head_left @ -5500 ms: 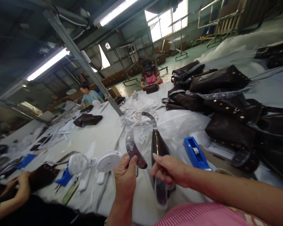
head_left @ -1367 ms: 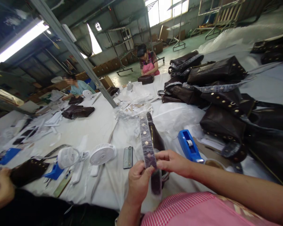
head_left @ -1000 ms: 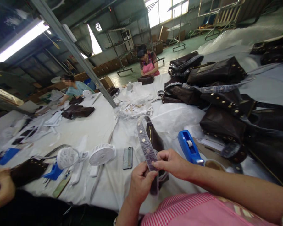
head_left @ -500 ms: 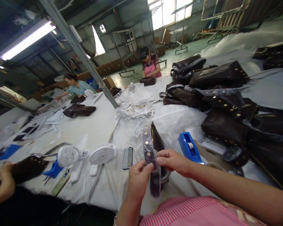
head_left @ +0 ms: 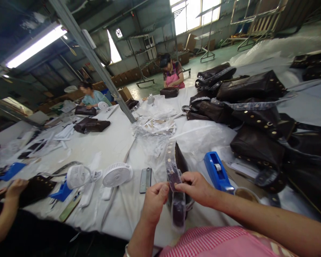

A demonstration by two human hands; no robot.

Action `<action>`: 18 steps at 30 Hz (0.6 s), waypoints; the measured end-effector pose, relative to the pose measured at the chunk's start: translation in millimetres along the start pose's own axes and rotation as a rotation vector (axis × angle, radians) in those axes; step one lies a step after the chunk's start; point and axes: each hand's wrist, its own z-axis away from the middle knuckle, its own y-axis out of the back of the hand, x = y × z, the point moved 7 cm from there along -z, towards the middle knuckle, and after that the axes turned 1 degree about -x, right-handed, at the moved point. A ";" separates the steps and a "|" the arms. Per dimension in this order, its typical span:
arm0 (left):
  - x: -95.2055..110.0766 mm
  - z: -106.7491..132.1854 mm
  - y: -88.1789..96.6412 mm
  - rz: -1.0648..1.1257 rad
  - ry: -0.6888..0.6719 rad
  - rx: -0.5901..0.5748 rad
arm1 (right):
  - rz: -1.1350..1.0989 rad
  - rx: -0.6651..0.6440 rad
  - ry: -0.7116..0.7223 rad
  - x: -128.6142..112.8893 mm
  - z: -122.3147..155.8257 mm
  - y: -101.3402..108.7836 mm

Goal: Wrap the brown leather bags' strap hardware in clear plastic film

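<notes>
A dark brown studded strap [head_left: 171,164] wrapped in clear plastic rises in front of me from a dark brown bag [head_left: 181,165] that lies on the white table [head_left: 117,139]. My left hand [head_left: 154,202] pinches the strap's plastic wrap from the left. My right hand [head_left: 195,187] pinches the strap from the right, fingertips almost meeting the left thumb. The strap's lower end [head_left: 178,217] hangs below both hands in its plastic sleeve.
A blue tape dispenser [head_left: 217,173] stands just right of my hands. Two small white fans [head_left: 117,175] and a phone [head_left: 145,180] lie to the left. Dark studded bags [head_left: 256,114] are piled at the right. Another person's hand [head_left: 16,187] works at the lower left; two people sit at the far end.
The strap was first held open in an arch, then brought together upright. Both hands have closed in on it and slid along the wrap; my view has shifted slightly.
</notes>
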 end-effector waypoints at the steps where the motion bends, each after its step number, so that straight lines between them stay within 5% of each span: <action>1: -3.7 -4.7 0.3 0.099 0.066 -0.003 | 0.057 0.001 0.027 1.3 0.2 -0.6; 6: -15.5 -28.4 -15.1 0.432 0.343 -0.065 | 0.458 0.038 0.441 -5.6 6.0 -5.7; 10: -16.4 -39.9 -20.0 0.516 0.336 -0.052 | 0.667 -0.003 0.620 -7.3 8.4 -5.3; 13: -13.5 -41.0 -11.9 0.347 0.210 0.035 | 0.408 -0.098 0.385 0.5 -6.0 6.2; 18: -3.5 -33.8 -6.5 -0.179 -0.038 0.145 | -0.389 -0.172 -0.286 31.8 -28.3 0.0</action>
